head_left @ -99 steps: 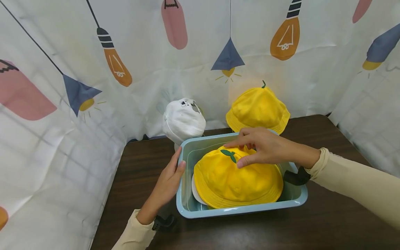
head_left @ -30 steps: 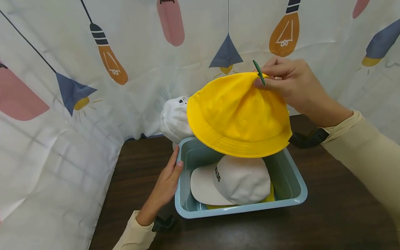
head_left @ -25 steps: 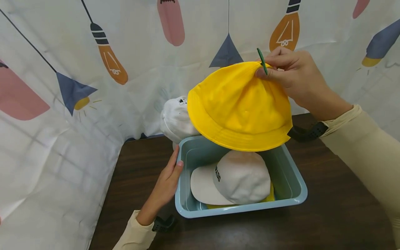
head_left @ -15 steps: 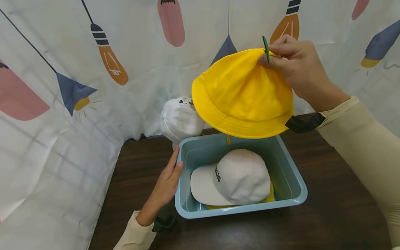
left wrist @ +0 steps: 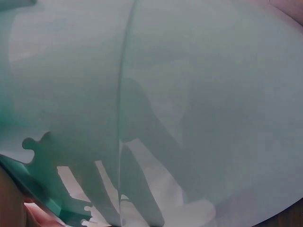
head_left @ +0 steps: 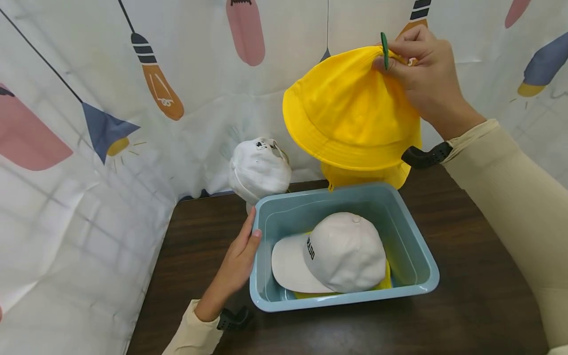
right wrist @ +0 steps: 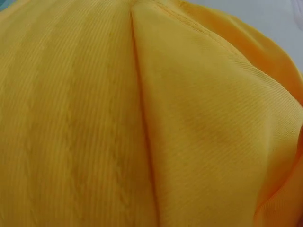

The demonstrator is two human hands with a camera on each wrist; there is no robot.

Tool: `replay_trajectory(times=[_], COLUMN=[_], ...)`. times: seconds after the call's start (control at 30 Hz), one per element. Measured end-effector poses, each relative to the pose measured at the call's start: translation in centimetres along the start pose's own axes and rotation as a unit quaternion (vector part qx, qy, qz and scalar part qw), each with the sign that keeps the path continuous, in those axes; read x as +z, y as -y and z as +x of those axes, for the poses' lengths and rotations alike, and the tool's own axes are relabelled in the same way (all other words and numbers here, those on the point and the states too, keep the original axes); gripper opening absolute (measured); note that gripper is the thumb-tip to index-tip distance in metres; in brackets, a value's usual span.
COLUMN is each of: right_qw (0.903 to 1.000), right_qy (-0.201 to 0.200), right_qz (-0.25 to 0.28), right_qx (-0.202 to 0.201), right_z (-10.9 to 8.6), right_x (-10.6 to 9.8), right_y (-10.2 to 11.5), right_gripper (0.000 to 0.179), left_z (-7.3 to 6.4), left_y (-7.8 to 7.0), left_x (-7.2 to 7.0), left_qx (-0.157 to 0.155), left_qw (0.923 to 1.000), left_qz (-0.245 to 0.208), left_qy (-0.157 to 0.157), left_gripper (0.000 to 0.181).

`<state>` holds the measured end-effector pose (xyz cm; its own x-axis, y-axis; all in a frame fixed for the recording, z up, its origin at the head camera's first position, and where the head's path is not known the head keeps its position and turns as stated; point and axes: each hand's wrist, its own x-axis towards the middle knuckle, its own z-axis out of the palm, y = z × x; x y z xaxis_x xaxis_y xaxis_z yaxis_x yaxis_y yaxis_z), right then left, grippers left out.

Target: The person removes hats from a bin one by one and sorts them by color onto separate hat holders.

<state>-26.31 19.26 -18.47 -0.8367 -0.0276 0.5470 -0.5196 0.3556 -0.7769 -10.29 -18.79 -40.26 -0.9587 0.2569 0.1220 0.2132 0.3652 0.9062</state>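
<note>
My right hand (head_left: 432,79) pinches a yellow bucket hat (head_left: 350,108) by its crown, beside the green leaf tab, and holds it in the air above the bin's far edge. Yellow fabric of this hat (right wrist: 199,113) fills the right wrist view. My left hand (head_left: 237,256) rests against the left side of a light blue bin (head_left: 412,236), its fingers straight along the rim. The bin's wall (left wrist: 213,94) fills most of the left wrist view. Inside the bin lies a white baseball cap (head_left: 346,251) with dark lettering, brim to the left, over a piece of yellow fabric (head_left: 383,281).
Behind the bin at left stands a white cap (head_left: 259,167) with a small dark motif. Another yellow hat (head_left: 368,176) stands behind the bin, mostly hidden by the held one. A patterned curtain (head_left: 199,74) closes off the back of the dark wooden table (head_left: 195,236).
My right hand has taken the yellow bucket hat out of the bin and raised it up and back, uncovering the white cap. My left hand has stayed at the bin's left side.
</note>
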Motion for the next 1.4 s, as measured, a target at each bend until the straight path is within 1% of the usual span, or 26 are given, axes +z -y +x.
replay_trajectory(times=[0.1, 0.2, 0.3, 0.4, 0.47, 0.57, 0.8, 0.93, 1.07, 1.27, 1.4], right_qw=[0.9999, 0.9997, 0.9989, 0.9980, 0.9980, 0.9988, 0.9989, 0.9989, 0.9982, 0.9949, 0.9930], right_qy=[-0.003, -0.007, -0.012, -0.017, -0.016, -0.014, -0.008, 0.002, 0.022, 0.057, 0.070], right_qz=[-0.011, -0.024, -0.046, -0.060, -0.061, -0.046, -0.045, -0.047, -0.051, -0.061, -0.067], right_qx=[0.001, 0.004, -0.004, -0.004, 0.001, 0.010, -0.008, 0.007, 0.024, 0.056, 0.069], right_z=[0.3, 0.7, 1.2, 1.5, 1.6, 1.5, 1.3, 0.8, 0.2, -0.5, -0.9], right_x=[0.0, 0.0, -0.1, -0.3, -0.4, -0.4, 0.0, 0.1, 0.2, 0.4, 0.6], right_y=[-0.3, -1.1, -2.5, -3.9, -4.8, -6.1, -9.3, -10.5, -11.3, -12.3, -13.0], right_gripper=[0.033, 0.035, 0.037, 0.038, 0.038, 0.037, 0.034, 0.035, 0.037, 0.038, 0.036], left_z=[-0.1, -0.1, -0.2, -0.2, -0.2, -0.2, -0.2, -0.2, -0.2, -0.1, -0.2], left_y=[-0.1, -0.2, -0.3, -0.3, -0.3, -0.3, -0.4, -0.3, -0.3, -0.3, -0.3], left_x=[0.0, 0.1, 0.1, 0.1, 0.2, 0.2, 0.3, 0.4, 0.5, 0.5, 0.5], left_qx=[-0.002, -0.004, -0.004, -0.002, -0.003, -0.004, -0.005, -0.002, -0.001, 0.002, 0.003], left_qw=[1.0000, 1.0000, 1.0000, 1.0000, 1.0000, 1.0000, 1.0000, 1.0000, 1.0000, 1.0000, 1.0000], left_qz=[0.002, 0.002, 0.002, -0.001, -0.002, -0.004, -0.006, -0.007, -0.007, -0.004, -0.002], left_qy=[-0.002, -0.002, -0.003, -0.002, -0.002, -0.001, -0.001, 0.000, 0.002, 0.000, 0.000], left_gripper=[0.062, 0.063, 0.063, 0.063, 0.063, 0.063, 0.063, 0.063, 0.063, 0.062, 0.062])
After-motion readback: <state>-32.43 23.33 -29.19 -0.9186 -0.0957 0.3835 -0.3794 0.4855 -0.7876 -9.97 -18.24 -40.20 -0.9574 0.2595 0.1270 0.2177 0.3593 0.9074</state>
